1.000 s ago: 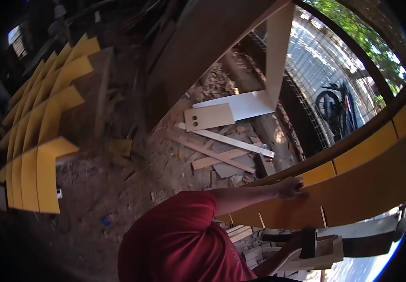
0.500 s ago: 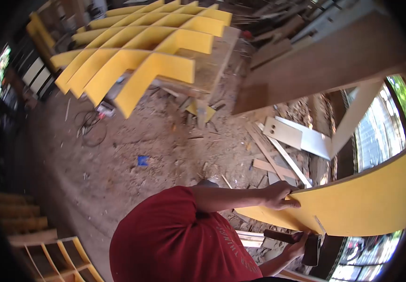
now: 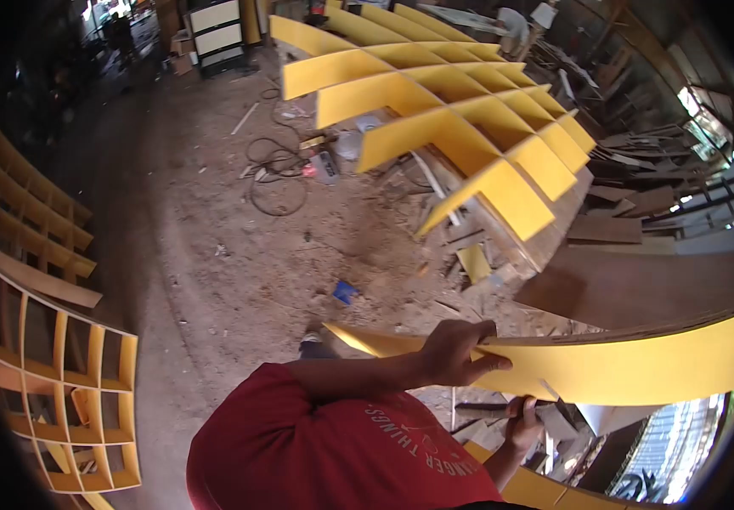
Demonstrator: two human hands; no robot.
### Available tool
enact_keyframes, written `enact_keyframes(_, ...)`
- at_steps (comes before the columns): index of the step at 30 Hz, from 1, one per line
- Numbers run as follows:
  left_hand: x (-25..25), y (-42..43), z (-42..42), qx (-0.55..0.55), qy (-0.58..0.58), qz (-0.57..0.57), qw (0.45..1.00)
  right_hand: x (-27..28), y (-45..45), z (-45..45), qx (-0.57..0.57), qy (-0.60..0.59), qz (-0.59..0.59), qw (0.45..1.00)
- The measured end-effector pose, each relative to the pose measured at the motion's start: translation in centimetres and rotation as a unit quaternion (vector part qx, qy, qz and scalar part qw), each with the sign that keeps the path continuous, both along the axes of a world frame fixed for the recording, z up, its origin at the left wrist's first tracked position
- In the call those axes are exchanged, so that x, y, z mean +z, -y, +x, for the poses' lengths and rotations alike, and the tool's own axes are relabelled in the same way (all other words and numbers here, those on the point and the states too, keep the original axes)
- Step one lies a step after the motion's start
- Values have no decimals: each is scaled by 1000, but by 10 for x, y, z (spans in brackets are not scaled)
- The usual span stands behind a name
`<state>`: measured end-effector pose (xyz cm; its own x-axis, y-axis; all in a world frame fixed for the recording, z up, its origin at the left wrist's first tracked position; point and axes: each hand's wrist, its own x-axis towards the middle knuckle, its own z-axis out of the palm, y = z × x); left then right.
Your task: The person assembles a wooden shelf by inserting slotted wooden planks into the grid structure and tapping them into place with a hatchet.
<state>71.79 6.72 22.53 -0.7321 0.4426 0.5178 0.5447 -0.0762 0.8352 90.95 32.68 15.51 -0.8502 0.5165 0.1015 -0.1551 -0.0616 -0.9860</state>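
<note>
A long, curved yellow panel (image 3: 622,370) extends from the lower middle to the right edge. My left hand (image 3: 460,353) is closed over its upper edge, thumb on the yellow face. Below the panel's lower edge, near a narrow slot in it, is my right hand (image 3: 524,422), fingers curled around a dark-handled tool (image 3: 479,410). The tool's head is hard to tell from the scraps behind it.
A large yellow lattice frame (image 3: 443,93) rests on a board at upper middle. Another lattice frame (image 3: 78,382) stands at lower left. Coiled cable (image 3: 278,183) and a blue scrap (image 3: 345,292) lie on the dirt floor. A person (image 3: 513,30) is far back.
The view has swung left, bringing the lattice frames further in. My left hand stays on the panel's upper edge. The panel now appears flatter, and the tool in my right hand shows less.
</note>
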Motion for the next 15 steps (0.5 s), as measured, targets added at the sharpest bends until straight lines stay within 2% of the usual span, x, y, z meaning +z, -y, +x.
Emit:
enact_keyframes(3, 8, 99, -58, 111, -57, 37, 992, 5, 78, -97, 107, -68, -40, 991)
enact_keyframes(6, 20, 195, -113, 169, -82, 18, 982, 2, 134, -182, 184, -96, -82, 975)
enact_keyframes(11, 29, 321, -169, 249, -198, -23, 948, 15, 171, -297, 299, -140, -94, 939)
enact_keyframes(13, 27, 366, -194, 274, -246, -48, 928, 35, 190, -333, 307, -167, -142, 926)
enact_keyframes(15, 29, 408, -218, 299, -286, -46, 909, 49, 228, -373, 256, -224, -211, 916)
